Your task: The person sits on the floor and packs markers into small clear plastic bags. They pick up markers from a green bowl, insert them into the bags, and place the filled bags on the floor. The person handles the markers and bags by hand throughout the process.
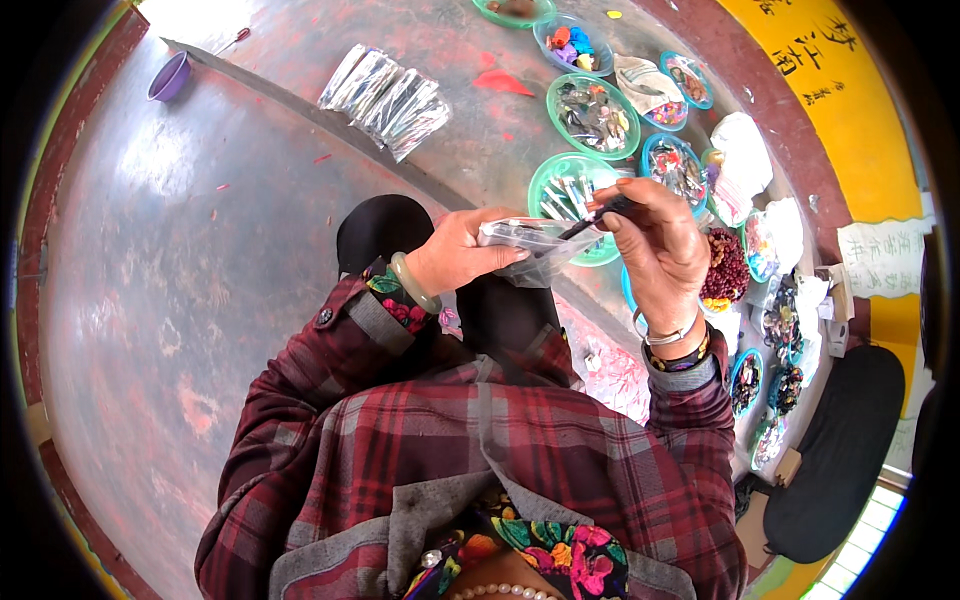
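Note:
My left hand pinches a clear plastic bag by its edge, thumb on top, above my knees. To its right, my right hand is closed on a slim dark item, whose lower end reaches to the mouth of the bag. The kind of dark item is too small to make out, and my fingers cover its upper end. Just beyond the bag stands a green basket with several white-and-dark slim pieces in it.
Several baskets line the right, among them a green basket of small pieces and dark red beads. Packed clear bags lie in a row on the floor ahead. A purple basin sits far left; a long black object lies at right.

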`<state>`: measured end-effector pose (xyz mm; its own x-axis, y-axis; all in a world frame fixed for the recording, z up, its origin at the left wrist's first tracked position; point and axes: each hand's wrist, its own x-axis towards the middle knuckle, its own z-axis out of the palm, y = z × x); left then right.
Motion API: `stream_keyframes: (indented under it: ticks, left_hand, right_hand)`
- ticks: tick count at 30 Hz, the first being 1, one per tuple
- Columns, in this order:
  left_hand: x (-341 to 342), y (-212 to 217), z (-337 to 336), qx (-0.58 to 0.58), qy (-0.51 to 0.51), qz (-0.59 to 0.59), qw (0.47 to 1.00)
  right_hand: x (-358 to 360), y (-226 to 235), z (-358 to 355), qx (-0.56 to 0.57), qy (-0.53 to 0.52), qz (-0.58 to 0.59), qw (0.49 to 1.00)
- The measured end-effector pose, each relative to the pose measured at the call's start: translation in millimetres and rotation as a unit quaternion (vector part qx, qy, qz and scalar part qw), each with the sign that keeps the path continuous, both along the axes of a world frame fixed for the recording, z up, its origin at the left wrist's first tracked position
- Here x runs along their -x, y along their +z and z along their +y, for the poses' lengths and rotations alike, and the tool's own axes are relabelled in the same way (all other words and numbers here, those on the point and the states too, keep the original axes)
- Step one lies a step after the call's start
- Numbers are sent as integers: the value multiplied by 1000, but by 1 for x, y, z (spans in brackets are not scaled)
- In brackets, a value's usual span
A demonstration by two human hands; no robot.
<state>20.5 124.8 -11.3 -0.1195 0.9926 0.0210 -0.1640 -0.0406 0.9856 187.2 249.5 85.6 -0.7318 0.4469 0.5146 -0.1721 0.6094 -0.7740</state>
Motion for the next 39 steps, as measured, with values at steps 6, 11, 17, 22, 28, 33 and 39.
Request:
stream_keyframes:
  ticks: [6, 11, 17, 22, 28, 33, 39]
  left_hand:
    - [1, -5, 2, -17, 14, -83, 996]
    - [4, -9, 6, -39, 20, -103, 994]
    - [5, -4, 7, -57, 18, -106, 993]
    - [6, -12, 6, -49, 22, -122, 991]
    - [4, -10, 6, -47, 37, -140, 988]
    - [7, -10, 7, -57, 36, -156, 986]
    - [8, -15, 9, -26, 55, -268, 961]
  right_hand:
    - [16, -6, -8, 127, -46, -57, 989]
    - [23, -24, -8, 105, -45, -50, 992]
    - [21, -36, -11, 196, -31, -93, 976]
    - [23, -42, -2, -42, -11, -114, 993]
    - [19, -42, 3, 82, -30, -109, 990]
    - [13, -54, 6, 384, 43, -151, 910]
    - [13, -68, 1, 369, 1, -131, 920]
